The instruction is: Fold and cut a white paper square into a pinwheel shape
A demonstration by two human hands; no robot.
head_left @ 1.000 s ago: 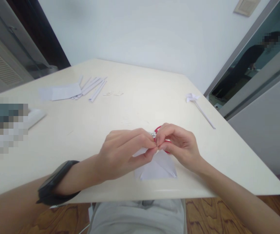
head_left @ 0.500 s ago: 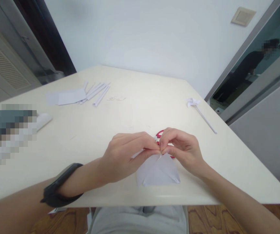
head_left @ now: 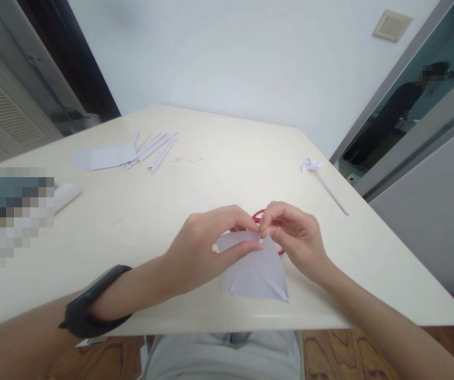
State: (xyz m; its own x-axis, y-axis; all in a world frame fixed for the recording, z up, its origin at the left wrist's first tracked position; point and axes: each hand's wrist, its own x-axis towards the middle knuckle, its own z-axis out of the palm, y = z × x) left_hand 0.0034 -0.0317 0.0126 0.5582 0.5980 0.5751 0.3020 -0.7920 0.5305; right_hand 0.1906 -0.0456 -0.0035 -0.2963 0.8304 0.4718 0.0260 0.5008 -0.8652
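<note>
A square of white paper point(head_left: 252, 274) with cut slits and creased corners lies at the table's near edge, below both hands. My right hand point(head_left: 296, 232) pinches a raised corner of it between thumb and fingertips. My left hand point(head_left: 199, 250) is over the paper's left side, thumb and forefinger parted, with the paper showing in the gap. Its forefinger tip meets the right fingertips. Behind the hands lie red-handled scissors point(head_left: 258, 215), mostly hidden.
A paper pinwheel point(head_left: 311, 165) on a rolled stick lies at the right. Back left are paper sheets point(head_left: 112, 155), several rolled paper sticks point(head_left: 155, 148) and small scraps point(head_left: 187, 158). A white roll point(head_left: 66, 196) lies far left. A person point(head_left: 395, 111) is beyond the doorway.
My left thumb has dropped away from its forefinger, and more of the paper's upper left edge shows. The right hand keeps its pinch. The view has shifted slightly.
</note>
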